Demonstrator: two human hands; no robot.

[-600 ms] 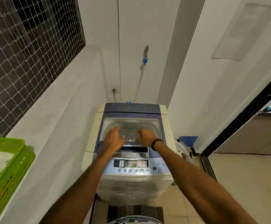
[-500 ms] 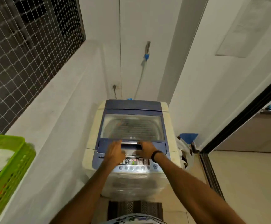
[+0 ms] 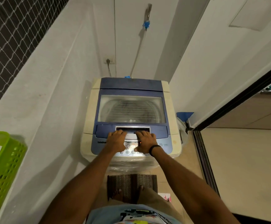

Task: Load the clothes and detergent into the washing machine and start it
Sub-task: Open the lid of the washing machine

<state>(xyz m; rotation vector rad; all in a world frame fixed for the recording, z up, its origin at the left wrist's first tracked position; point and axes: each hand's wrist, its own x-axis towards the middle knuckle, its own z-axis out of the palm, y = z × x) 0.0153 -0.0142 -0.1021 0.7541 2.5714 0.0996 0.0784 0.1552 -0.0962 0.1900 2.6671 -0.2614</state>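
Fingertips of both hands lie flat and loosely spread at the handle recess of the washing machine's shut lid, the left hand at its 9 o'clock end, the right hand at its 3 o'clock end. The recess runs 9 to 3, and the lid stretches away toward 12 from the fingers, both hands equally near. Whether they hook under the edge I cannot tell; the green basket sits far off at 9 o'clock.

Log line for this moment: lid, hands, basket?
lid: shut | left hand: on lid handle edge | right hand: same, over control panel | green basket: on left ledge
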